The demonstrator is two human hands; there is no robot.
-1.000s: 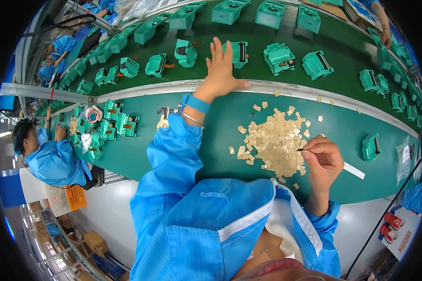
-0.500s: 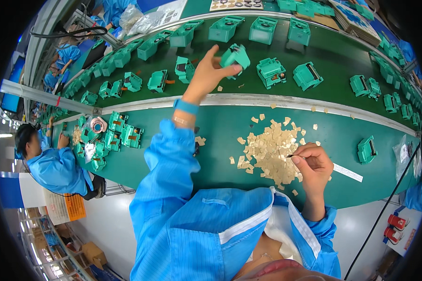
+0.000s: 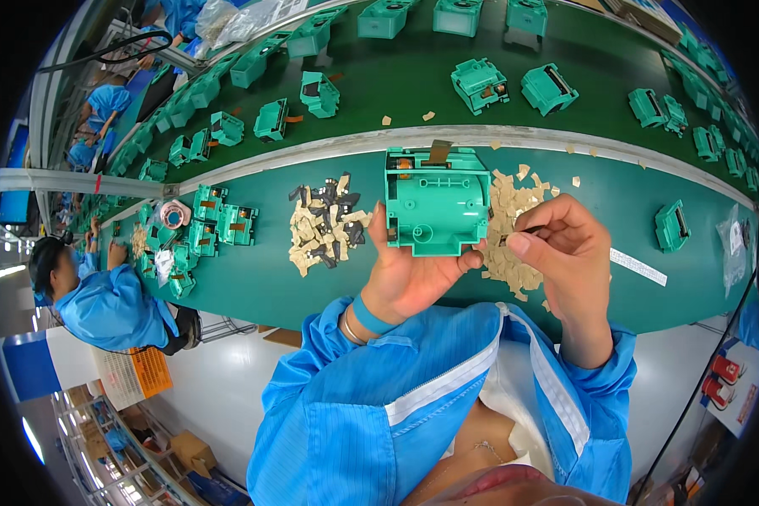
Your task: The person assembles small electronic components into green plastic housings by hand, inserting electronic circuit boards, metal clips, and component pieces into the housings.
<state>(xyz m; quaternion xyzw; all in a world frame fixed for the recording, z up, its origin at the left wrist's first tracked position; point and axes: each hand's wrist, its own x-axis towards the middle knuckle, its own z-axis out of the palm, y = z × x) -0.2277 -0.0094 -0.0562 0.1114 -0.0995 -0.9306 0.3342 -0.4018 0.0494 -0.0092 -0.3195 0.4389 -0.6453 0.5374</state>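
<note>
My left hand [image 3: 409,282] grips a green plastic housing [image 3: 440,207] from below and holds it up over the bench. Its open side, with a copper-coloured part and a brown flat strip at the top, faces me. Just right of the housing, my right hand [image 3: 569,257] pinches a small, dark, thin piece [image 3: 533,229]; its exact kind is too small to tell. Beneath and between the hands lies a heap of small beige pieces [image 3: 514,274], partly hidden by the housing. To the left is a mixed pile of black and beige pieces [image 3: 325,226].
A metal rail [image 3: 312,143] separates the bench from a green conveyor belt [image 3: 379,93] carrying several green housings. A single housing [image 3: 671,226] and a white paper strip [image 3: 638,267] lie at right. Farther left, a co-worker [image 3: 110,304] sits beside grouped housings [image 3: 228,221].
My left hand has brought a green housing from the conveyor down in front of me, uncovering the black and beige pile. My right hand keeps its pinch and has risen slightly.
</note>
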